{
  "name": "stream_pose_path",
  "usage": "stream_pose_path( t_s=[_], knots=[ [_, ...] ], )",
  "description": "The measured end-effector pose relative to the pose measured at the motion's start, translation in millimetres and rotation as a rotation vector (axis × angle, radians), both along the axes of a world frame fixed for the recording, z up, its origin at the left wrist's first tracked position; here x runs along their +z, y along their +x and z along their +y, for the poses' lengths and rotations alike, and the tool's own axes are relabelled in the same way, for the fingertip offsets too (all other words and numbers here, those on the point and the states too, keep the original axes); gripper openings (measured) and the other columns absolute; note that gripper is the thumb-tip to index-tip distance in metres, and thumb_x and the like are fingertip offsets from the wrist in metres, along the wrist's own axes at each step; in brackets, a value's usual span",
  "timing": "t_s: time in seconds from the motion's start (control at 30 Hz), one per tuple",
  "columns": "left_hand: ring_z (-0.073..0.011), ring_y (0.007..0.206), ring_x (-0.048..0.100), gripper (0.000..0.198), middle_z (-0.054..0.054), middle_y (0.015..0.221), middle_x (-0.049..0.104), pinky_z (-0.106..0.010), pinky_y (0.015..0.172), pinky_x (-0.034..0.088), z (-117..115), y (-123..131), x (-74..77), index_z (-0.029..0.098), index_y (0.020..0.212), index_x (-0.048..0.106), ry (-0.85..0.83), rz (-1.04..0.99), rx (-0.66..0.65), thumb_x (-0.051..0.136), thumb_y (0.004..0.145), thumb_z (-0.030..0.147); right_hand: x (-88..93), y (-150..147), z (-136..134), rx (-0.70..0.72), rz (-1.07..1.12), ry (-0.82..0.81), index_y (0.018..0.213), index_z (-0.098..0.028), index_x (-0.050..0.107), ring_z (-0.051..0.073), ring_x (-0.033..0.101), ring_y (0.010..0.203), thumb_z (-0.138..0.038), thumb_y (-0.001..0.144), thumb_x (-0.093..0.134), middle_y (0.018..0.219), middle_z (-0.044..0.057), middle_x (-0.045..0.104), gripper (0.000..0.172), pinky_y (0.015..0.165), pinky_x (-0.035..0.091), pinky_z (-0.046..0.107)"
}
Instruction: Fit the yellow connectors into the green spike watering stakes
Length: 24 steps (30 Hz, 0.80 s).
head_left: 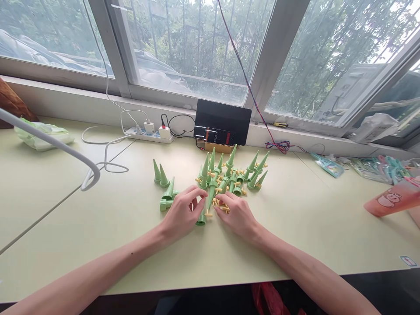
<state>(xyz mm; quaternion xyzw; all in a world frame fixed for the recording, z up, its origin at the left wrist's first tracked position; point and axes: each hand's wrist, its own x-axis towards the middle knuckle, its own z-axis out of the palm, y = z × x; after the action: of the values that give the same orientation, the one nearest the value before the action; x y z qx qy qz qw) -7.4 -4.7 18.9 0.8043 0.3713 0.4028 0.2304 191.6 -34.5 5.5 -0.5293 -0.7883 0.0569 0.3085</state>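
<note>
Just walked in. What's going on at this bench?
A person is working bare-handed among green spikes and small yellow pieces on a pale table. The right hand has its fingertips at the yellow pieces. The left hand is beside an open-ended green piece, fingers curled; whether it grips anything isn't clear. Most spikes are clustered beyond the hands, with a few apart on the left.

- Left hand [187, 208]: bare, slender-fingered.
- Left forearm [121, 264]: bare, slim, marked by one small, round dark spot [132, 253] nearer the wrist.
- Right hand [238, 214]: bare.
- Right forearm [295, 258]: bare, smooth, widening away from the wrist.
</note>
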Motion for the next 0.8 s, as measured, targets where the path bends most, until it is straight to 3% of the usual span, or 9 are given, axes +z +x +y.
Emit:
stream_pose_path(
  t_s=[0.17,0.33,0.53,0.8],
  knots=[
    [-0.0077,0.057,0.05,0.014,-0.001,0.085,0.061,-0.022,0.055,0.044,0.1,0.3,2.0,0.019,0.093,0.064,-0.011,0.01,0.01,0.05,0.095,0.021,-0.7,-0.5,-0.7,0.048,0.128,0.082,0.108,-0.018,0.067,0.018,0.069,0.077,-0.019,0.09,0.064,0.093,0.006,0.071,0.018,0.067,0.053,0.027],
    [-0.0078,0.055,0.048,0.018,-0.001,0.085,0.064,-0.023,0.057,0.044,-0.9,-0.3,4.7,0.019,0.098,0.068,-0.01,0.046,-0.006,0.052,0.096,0.026,1.0,-2.9,-2.8,0.112,0.231,0.155,0.109,-0.019,0.065,0.011,0.059,0.056,-0.022,0.091,0.063,0.089,0.004,0.07,0.017,0.057,0.051,0.026],
    [-0.0088,0.057,0.048,0.021,-0.002,0.083,0.066,-0.023,0.057,0.043,-0.2,-0.2,2.5,0.02,0.103,0.071,0.0,0.056,-0.085,0.053,0.097,0.028,2.1,-5.0,-3.6,0.216,0.338,0.147,0.115,-0.021,0.063,0.014,0.067,0.071,-0.021,0.094,0.061,0.09,0.005,0.071,0.021,0.054,0.054,0.024],
    [-0.0092,0.058,0.046,0.019,0.0,0.079,0.064,-0.023,0.057,0.041,0.2,-1.1,1.5,0.019,0.094,0.069,-0.017,0.075,-0.102,0.052,0.098,0.027,-2.0,-5.3,-2.3,0.247,0.377,0.169,0.115,-0.02,0.062,0.015,0.068,0.077,-0.021,0.096,0.059,0.09,0.005,0.07,0.019,0.07,0.06,0.029]
  ],
)
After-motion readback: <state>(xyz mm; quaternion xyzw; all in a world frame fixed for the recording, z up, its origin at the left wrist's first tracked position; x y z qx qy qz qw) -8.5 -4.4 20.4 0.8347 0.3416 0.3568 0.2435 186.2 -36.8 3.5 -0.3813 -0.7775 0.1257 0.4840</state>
